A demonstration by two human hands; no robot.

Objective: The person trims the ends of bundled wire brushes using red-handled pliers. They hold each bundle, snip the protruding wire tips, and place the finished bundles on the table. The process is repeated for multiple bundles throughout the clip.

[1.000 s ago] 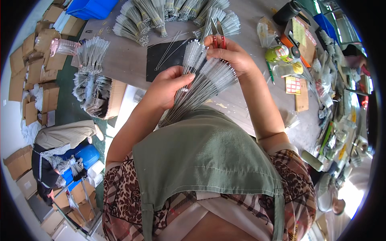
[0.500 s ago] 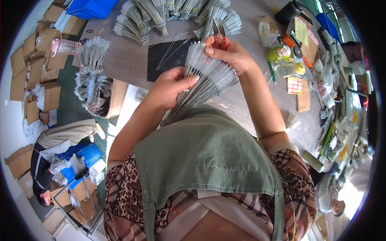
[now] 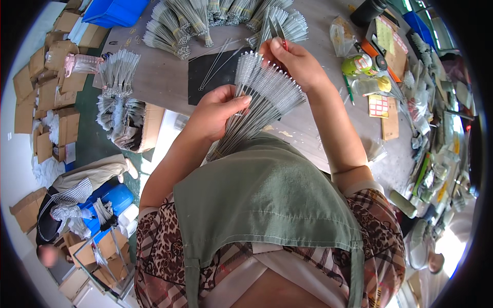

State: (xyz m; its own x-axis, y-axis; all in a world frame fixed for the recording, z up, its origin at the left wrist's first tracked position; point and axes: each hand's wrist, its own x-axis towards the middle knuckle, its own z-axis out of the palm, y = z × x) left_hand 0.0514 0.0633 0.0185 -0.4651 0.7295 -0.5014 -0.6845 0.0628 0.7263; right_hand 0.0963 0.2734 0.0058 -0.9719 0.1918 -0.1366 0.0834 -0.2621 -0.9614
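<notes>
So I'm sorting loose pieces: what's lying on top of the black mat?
A few thin loose wire brushes lie on the black mat. The fanned brush bundle and left hand cover its near right part.

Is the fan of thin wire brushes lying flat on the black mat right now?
No, the left hand holds the fan of wire brushes up above the table, while the black mat carries only a few loose brushes.

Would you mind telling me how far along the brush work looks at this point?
Done: tied bundles of brushes lie heaped at the far edge of the table. In hand: the left hand holds a fanned bunch of thin wire brushes, while the right hand grips small scissors at their tips. Left: a few loose brushes wait on the black mat.
</notes>
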